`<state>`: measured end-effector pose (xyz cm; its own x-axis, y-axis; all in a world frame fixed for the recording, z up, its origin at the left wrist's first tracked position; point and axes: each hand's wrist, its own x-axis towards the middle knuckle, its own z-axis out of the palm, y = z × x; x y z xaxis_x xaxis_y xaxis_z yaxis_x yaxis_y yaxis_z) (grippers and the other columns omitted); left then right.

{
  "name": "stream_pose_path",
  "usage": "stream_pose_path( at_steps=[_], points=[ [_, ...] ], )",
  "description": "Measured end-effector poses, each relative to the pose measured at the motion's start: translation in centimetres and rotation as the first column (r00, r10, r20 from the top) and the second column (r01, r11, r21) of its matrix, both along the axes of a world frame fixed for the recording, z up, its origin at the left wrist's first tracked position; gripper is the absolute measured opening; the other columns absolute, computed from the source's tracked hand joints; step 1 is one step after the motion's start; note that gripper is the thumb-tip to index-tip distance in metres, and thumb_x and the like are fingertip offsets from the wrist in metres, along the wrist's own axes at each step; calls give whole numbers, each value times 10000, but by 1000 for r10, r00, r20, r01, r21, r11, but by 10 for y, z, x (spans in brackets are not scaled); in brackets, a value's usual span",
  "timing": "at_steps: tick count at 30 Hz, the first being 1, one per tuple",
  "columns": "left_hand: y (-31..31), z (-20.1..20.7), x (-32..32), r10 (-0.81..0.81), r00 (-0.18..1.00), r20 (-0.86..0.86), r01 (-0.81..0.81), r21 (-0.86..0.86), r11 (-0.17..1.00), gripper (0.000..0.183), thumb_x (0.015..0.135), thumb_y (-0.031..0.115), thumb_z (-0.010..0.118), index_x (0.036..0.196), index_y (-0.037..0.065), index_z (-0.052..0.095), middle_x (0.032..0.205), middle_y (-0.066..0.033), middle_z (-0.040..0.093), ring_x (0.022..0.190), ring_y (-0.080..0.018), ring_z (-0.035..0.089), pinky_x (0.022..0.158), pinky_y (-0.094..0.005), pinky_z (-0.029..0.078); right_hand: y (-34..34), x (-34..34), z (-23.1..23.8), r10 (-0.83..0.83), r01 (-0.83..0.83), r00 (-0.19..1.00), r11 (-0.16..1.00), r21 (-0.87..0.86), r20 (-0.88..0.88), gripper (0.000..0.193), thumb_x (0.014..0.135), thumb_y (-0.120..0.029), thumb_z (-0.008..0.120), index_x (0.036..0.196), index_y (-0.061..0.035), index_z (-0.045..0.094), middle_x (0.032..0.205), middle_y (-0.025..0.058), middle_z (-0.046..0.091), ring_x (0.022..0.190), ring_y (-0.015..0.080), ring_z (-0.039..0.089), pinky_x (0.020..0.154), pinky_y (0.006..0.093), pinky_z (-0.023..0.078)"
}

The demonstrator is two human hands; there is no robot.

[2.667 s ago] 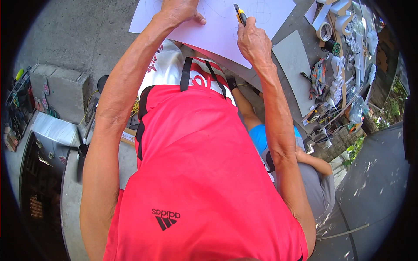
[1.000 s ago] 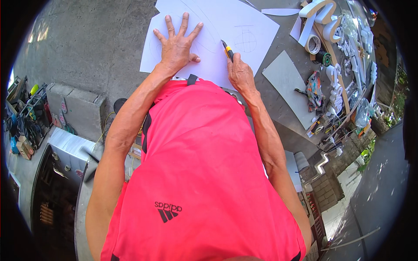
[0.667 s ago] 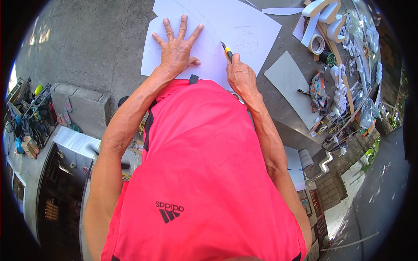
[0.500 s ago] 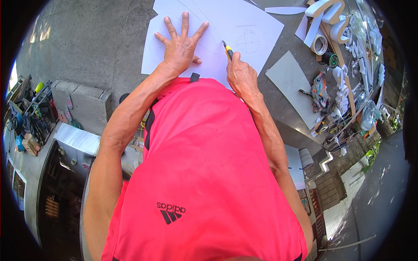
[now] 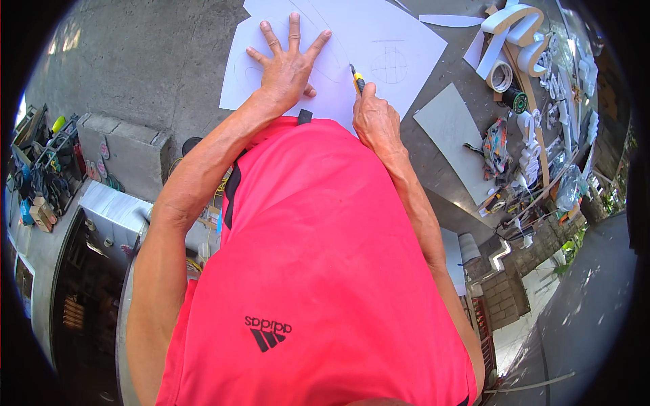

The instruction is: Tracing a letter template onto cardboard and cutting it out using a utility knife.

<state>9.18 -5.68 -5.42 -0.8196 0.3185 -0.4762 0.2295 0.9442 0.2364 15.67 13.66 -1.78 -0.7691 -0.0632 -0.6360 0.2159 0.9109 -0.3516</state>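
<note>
1. White sheet (image 5: 369, 30): it is lying at the top centre of the frame, running past the upper edge and bearing faint curves plus, towards its right side, a crossed circle (image 5: 388, 68)

2. Left hand (image 5: 287, 74): it is resting on the sheet, palm down with fingers spread, grasping nothing; such a wide spread is probably bracing the paper well against slipping

3. Right hand (image 5: 376, 118): it is grasping a yellow-and-black cutter knife (image 5: 358, 79) by the handle, the tip pointing to the upper left; whether the blade is biting or merely touching, one cannot tell

4. Drawn curve (image 5: 334, 49): it is sweeping from the frame's top edge down towards the blade tip; a clean edge is likely calling for one even, light stroke, with the wrist turning as the line is bending

5. Clearance: the left fingers are lying very near this curve (the index finger being the nearest), so careful work is calling for moving them aside ahead of the blade

6. Surroundings: a grey panel (image 5: 453, 139) is lying to the right, and a white strip (image 5: 451, 21) is lying at the upper right; the sheet is hiding its own backing, which is deserving a check for flatness
</note>
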Motion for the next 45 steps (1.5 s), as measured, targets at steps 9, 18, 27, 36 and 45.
stream_pose_path(
  at_steps=[9,18,27,36,45],
  points=[
    [-1,-3,1,12,1000,4,-12,26,1000,1275,564,234,977,1582,465,246,1690,-208,-28,1403,-721,-12,873,-948,253,-2,6,0,-7,7,1000,1000,10,1,188,1027,-187,482,970,-21,412,663,257,655,633,464,677,588,560,522],
    [0,-3,0,16,1000,16,-16,31,999,1269,571,224,973,1585,455,246,1689,-211,-29,1403,-721,-24,872,-951,241,-5,10,0,-30,30,1000,999,24,8,185,1020,-181,490,967,-20,415,662,270,655,624,467,676,590,565,524],
    [0,-5,0,32,999,14,-33,43,999,1272,563,213,975,1583,455,255,1690,-210,-24,1406,-718,-28,878,-955,220,-6,14,2,-81,81,996,997,4,39,213,1021,-202,494,977,-10,415,684,293,658,671,487,683,608,578,531],
    [1,-5,2,56,998,16,-56,32,998,1288,539,223,985,1577,467,262,1693,-200,-22,1410,-713,-38,888,-954,213,-9,15,4,-77,77,996,997,2,40,221,1020,-202,492,973,-1,417,686,296,658,673,494,682,611,579,535],
    [-44,-16,-12,203,928,-311,-173,120,978,1073,683,476,890,1576,222,351,1611,-150,309,1433,-461,288,940,-701,390,-6,23,1,-63,64,996,998,14,-68,203,1002,-194,528,958,-23,428,650,256,651,613,457,676,556,562,511]
  ],
)
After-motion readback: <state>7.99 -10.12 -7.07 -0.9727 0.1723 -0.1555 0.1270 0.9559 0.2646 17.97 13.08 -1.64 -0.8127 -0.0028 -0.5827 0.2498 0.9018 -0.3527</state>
